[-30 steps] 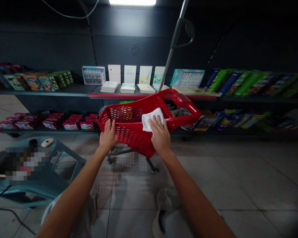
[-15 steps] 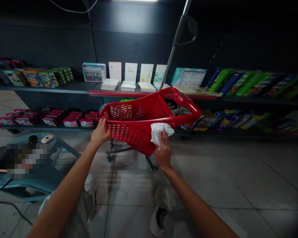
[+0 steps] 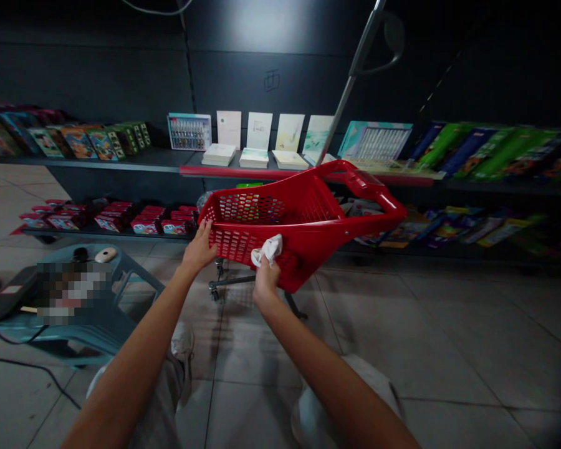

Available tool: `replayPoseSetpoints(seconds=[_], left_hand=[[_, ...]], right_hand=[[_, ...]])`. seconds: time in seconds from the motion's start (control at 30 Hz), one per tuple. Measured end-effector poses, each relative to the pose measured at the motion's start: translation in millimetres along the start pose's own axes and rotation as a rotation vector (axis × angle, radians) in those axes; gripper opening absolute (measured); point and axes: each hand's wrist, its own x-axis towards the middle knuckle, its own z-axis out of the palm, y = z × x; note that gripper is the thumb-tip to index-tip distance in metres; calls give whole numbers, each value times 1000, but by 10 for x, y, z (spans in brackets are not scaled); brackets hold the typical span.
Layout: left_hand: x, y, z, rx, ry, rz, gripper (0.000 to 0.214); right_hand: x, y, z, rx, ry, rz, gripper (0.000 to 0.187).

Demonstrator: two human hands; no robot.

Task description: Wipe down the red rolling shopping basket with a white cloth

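A small red plastic shopping cart [image 3: 318, 243] with perforated sides stands in front of me, its handle to the right. At the cart's left end, my left hand [image 3: 199, 249] grips the rim, with fingers over the edge and thumb against the side. My right hand [image 3: 266, 277] is closed on a bunched white cloth [image 3: 268, 251], which lies against the near side of the basket, around its middle. Part of the cloth is hidden in the fingers.
Behind the cart runs a dark shelf [image 3: 159, 161] with books [image 3: 219, 154], boxed sets and snack bags [image 3: 477, 149]. Red packs [image 3: 152, 219] fill the lower shelf. On the left stands a blue-grey plastic stool [image 3: 93, 330] with items and a cable. A metal pole [image 3: 350, 87] rises behind the cart.
My right hand has moved left along the cart's side with the cloth, from below the handle to the perforated part. My left hand keeps its place on the rim. The view has shifted slightly.
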Motion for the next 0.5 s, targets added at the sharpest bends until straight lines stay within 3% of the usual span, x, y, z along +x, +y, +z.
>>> replayPoseSetpoints(seconds=[0.17,0.27,0.37,0.5], left_hand=[[-70,117,-27,44,-9,-28,81],[-121,205,-56,113,-28,-60,82],[-133,251,-66,150,-39,-78,83],[-99,249,-46,171,-34,-88,86]], right_hand=[[-243,44,620,419,-127,468,19],[-294,53,856,543,-195,637,12],[-252,12,945,687,-213,707,18],[-91,-116,837,757,-231,690,20]])
